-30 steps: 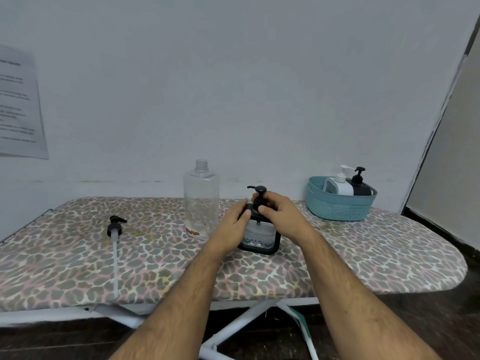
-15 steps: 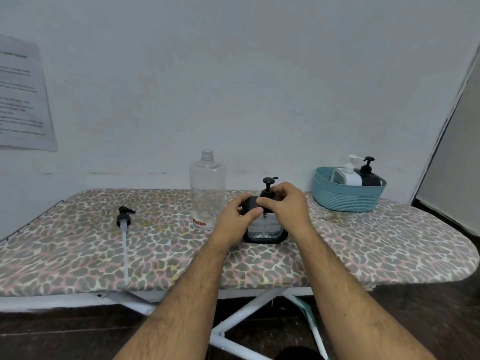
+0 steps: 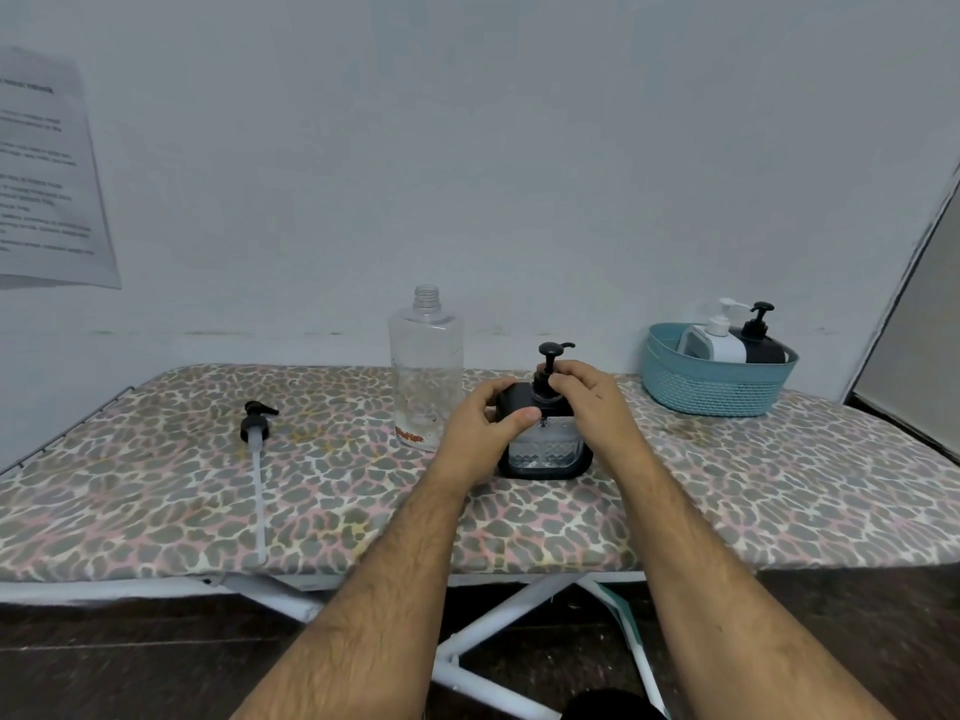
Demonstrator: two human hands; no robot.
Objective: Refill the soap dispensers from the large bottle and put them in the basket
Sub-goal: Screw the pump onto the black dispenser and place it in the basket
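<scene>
Both hands grip one soap dispenser (image 3: pixel 543 433) at mid-board.

Left hand (image 3: pixel 480 433) closed round its black shoulder; right hand (image 3: pixel 592 407) pinching the pump collar. Dispenser upright on the ironing board (image 3: pixel 156 491), just beside the uncapped large bottle (image 3: pixel 426 366). Loose pump (image 3: pixel 255 433) lies left. Basket (image 3: pixel 711 387), far right, holds two dispensers.

Upright black-topped glass dispenser (image 3: pixel 543 439) beside uncapped, near-empty large bottle (image 3: pixel 426 366)
</scene>
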